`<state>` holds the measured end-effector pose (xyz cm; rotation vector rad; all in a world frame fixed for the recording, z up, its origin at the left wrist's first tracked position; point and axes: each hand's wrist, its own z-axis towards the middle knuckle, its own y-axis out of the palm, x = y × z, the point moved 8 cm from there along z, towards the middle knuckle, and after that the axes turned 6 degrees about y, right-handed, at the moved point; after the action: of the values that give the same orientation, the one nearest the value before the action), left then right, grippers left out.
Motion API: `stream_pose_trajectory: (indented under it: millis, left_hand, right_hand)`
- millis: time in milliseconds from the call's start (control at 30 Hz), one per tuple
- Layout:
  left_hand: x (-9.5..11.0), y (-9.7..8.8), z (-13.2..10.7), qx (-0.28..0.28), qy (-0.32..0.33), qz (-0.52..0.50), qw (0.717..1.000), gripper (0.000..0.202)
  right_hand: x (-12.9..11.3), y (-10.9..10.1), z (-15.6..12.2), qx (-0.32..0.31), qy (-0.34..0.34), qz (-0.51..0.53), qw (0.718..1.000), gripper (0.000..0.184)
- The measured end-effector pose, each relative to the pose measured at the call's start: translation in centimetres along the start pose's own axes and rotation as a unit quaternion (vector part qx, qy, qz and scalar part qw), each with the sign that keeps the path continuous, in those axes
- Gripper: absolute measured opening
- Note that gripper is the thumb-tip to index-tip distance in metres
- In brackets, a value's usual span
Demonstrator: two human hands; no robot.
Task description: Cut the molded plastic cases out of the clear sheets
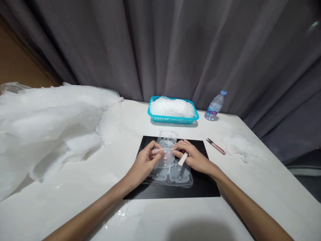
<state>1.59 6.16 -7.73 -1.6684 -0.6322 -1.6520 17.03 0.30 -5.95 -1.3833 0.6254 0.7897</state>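
Observation:
My left hand (pixel 146 159) pinches the left edge of a small, translucent white piece (pixel 168 160), thin and soft-looking. The right edge of that piece is between the fingertips of my right hand (pixel 192 154). A flat white strip (pixel 183 159) also sticks out from under my right fingers, its lower end reddish. Below both hands lies a clear moulded plastic tray (pixel 180 177) with rounded, compartment-like shapes. It rests on a black mat (pixel 200 187). Another clear rounded part (pixel 167 135) shows just beyond my fingers; where it joins the tray is hidden.
A large heap of white, filmy material (pixel 57 124) covers the table's left side. At the back stand a turquoise basket (pixel 173 119) of similar white material and a water bottle (pixel 215 106). Thread snips (pixel 216 146) lie right of the mat, near loose white scraps (pixel 238 145).

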Motion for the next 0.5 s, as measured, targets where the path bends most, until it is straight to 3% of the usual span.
stream_pose_trajectory:
  millis: [200, 300, 400, 500]
  left_hand:
    - [-0.5, 0.4, 0.5, -0.006, -0.001, 0.026, 1.0, 0.036]
    - [0.5, 0.9, 0.2, -0.014, 0.075, 0.12, 0.99, 0.032]
    - [2.5, 1.8, -1.1, -0.011, 0.197, 0.216, 0.956, 0.031]
    - [3.6, 1.6, -1.9, 0.006, 0.213, 0.231, 0.949, 0.022]
  right_hand:
    - [-0.5, -0.6, -0.2, -0.022, 0.002, 0.041, 0.999, 0.019]
    - [-0.6, -0.4, -0.4, -0.033, -0.018, 0.0, 0.999, 0.02]
    - [0.5, -0.7, -0.3, 0.031, -0.002, -0.127, 0.991, 0.023]
    - [1.7, -1.5, -0.2, 0.081, 0.022, -0.189, 0.978, 0.024]
